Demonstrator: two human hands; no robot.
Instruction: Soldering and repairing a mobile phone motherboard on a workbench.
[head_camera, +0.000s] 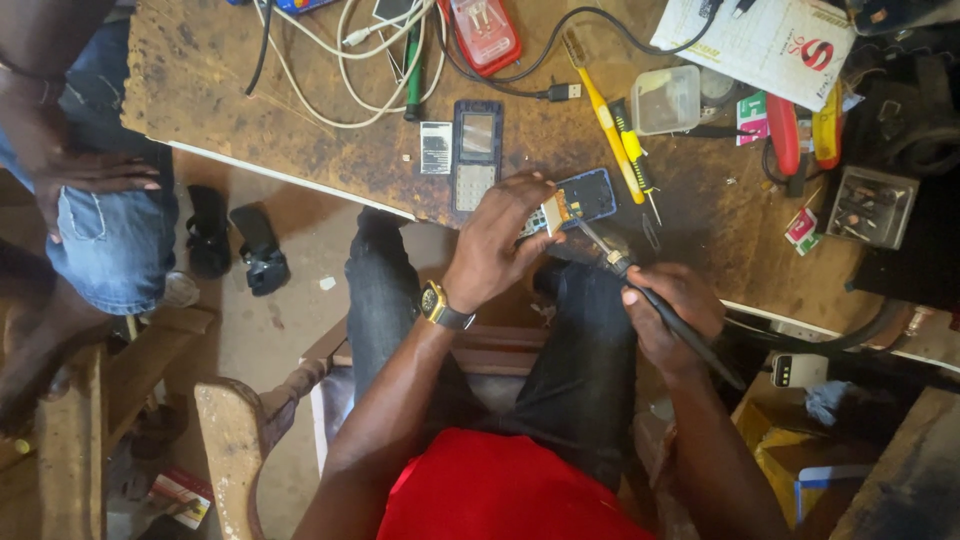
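Note:
My left hand (495, 240) grips an opened blue phone body (580, 198) at the near edge of the brown wooden workbench (300, 140), fingers on its small yellowish screen part. My right hand (672, 312) holds a dark soldering iron (660, 305) like a pen, its metal tip touching the phone's lower edge. A gold wristwatch sits on my left wrist. A blue phone front cover with keypad (476, 155) lies just left of the phone body.
A yellow toothbrush (598, 105), yellow-handled screwdriver (633, 150), clear plastic box (666, 98), red phone (484, 32), white cables (350, 70), printed paper (770, 40) and pliers (800, 130) lie on the bench. Another person in jeans (100, 220) sits at left. Black sandals (235, 245) lie on the floor.

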